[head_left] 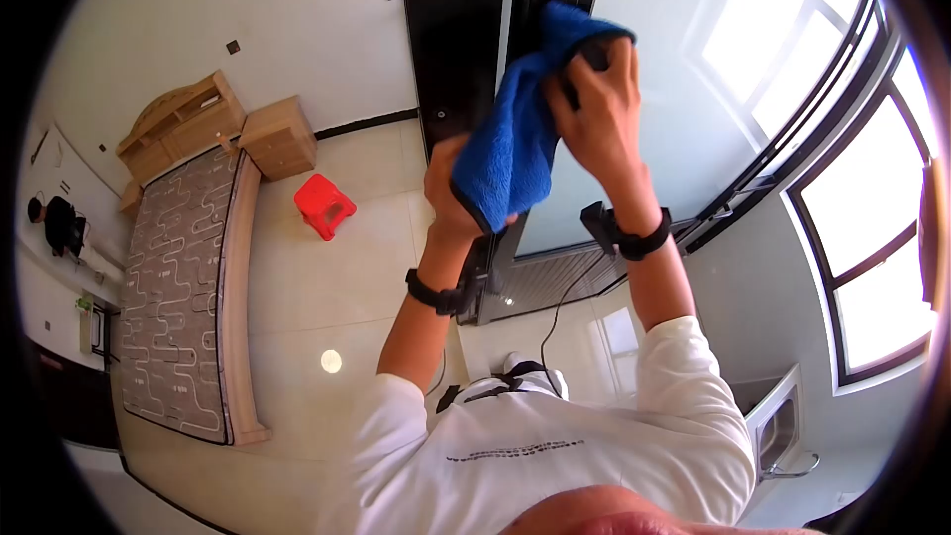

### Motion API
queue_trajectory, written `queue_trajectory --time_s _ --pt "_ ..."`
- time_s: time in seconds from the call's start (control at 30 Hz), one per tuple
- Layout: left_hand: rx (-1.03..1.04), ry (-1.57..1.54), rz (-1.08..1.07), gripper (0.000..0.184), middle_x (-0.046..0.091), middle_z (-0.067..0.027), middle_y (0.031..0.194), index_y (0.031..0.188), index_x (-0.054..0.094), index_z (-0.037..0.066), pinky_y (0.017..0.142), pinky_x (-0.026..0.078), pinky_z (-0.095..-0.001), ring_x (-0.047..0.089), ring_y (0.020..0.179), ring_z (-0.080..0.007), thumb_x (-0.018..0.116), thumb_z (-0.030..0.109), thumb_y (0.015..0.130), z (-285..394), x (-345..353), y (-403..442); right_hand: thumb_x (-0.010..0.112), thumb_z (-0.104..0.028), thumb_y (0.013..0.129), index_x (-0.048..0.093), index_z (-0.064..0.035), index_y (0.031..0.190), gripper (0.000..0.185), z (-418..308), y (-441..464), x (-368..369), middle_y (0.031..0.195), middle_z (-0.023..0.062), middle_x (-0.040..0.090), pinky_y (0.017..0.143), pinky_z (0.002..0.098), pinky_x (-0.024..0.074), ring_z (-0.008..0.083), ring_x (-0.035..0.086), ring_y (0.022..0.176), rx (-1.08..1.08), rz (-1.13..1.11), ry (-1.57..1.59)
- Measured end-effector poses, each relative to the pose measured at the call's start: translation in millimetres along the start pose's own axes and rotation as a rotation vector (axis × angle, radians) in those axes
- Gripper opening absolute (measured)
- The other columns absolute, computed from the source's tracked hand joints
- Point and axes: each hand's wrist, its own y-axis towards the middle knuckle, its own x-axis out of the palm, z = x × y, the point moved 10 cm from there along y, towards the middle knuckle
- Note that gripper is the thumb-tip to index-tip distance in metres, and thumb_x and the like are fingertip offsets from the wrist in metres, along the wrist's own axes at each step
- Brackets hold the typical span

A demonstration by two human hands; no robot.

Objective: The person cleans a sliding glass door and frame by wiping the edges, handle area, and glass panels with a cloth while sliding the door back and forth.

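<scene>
A blue cloth with a dark edge hangs between my two hands, in front of a dark door frame. My left hand grips its lower end, with most of the fingers hidden behind the fabric. Higher up, my right hand has its fingers bent around the upper end. Something black shows between those fingers, and I cannot tell what it is. Both wrists wear black straps, the left one and the right one.
A large glass panel stands to the right, near a window. At lower right is a sink. On the left are a red stool, a bed, a nightstand and another person. A cable dangles below my right wrist.
</scene>
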Motion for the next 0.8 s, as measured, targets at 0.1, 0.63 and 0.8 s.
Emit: queue_trajectory --time_s 0.1,0.63,0.8 --pt "-0.336 0.026 -0.129 0.067 0.070 -0.0129 0.089 0.122 0.059 0.002 0.065 0.055 -0.0332 0.069 0.072 -0.0228 0.090 0.022 0.066 -17.1 0.5 -41.7 0.078 -0.016 0.069 0.069 -0.0154 0.092 0.025 -6.4 -39.1 18.1 0.103 0.0156 0.052 0.084 0.0441 0.0435 0.0363 0.051 0.097 0.019 -0.093 0.019" --pt "-0.459 0.211 -0.371 0.031 0.062 -0.0047 0.071 0.108 0.071 0.005 0.051 0.037 -0.0245 0.051 0.058 -0.0113 0.070 0.025 0.085 -23.3 -8.5 37.2 0.078 -0.015 0.069 0.069 -0.0169 0.092 0.025 -21.2 -9.2 -4.0 0.091 0.0067 0.053 0.074 0.0394 0.0451 0.0289 0.054 0.083 0.032 0.204 0.010" --pt "-0.860 0.404 -0.523 0.036 0.060 -0.0072 0.060 0.101 0.072 0.005 0.052 0.045 -0.0293 0.056 0.052 -0.0158 0.072 0.037 0.085 -37.7 -16.8 -32.7 0.078 -0.016 0.067 0.068 -0.0162 0.086 0.022 -25.2 -76.3 20.9 0.090 0.0078 0.051 0.072 0.0403 0.0444 0.0299 0.053 0.083 0.060 0.081 0.070"
